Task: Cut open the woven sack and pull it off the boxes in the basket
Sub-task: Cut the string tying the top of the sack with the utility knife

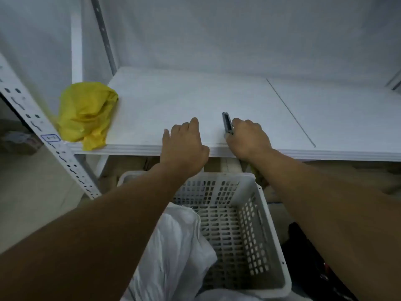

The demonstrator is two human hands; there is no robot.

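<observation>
A white woven sack (173, 253) lies bunched in the left part of a grey perforated plastic basket (267, 224) on the floor below me; no boxes show. Both my arms reach over the basket to the white shelf (195, 98). My left hand (184, 144) rests flat on the shelf's front edge with fingers slightly apart and nothing in it. My right hand (247, 137) lies on the shelf, its fingers closed around the near end of a dark grey utility knife (226, 122), which points away from me along the shelf top.
A crumpled yellow plastic bag (86, 111) sits at the shelf's left front corner. A slotted white metal upright (43, 135) runs diagonally at the left. A seam (290, 111) crosses the shelf board to the right. Dark items (308, 257) lie on the floor right of the basket.
</observation>
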